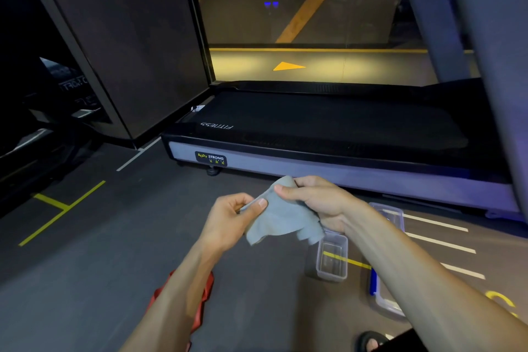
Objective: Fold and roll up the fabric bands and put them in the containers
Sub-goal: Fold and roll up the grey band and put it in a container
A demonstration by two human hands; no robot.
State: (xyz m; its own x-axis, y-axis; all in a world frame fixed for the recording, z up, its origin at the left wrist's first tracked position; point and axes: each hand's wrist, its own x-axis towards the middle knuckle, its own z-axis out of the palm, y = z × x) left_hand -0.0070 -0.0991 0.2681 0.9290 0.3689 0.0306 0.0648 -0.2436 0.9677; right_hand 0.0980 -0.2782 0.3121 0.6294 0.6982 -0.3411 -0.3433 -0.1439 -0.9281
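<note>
A grey fabric band hangs crumpled between both hands above the floor. My left hand pinches its left edge between thumb and fingers. My right hand grips its upper part, thumb on top. Below my right wrist a small clear plastic container stands on the floor. A second clear container lies behind my right forearm, and a third one with a blue edge lies nearer, partly hidden by the arm. A red fabric band lies on the floor under my left forearm.
A treadmill runs across the floor just beyond my hands. Its grey upright rises at the right. A dark pillar stands at the left. Yellow and white lines mark the floor. A sandalled foot shows at the bottom right.
</note>
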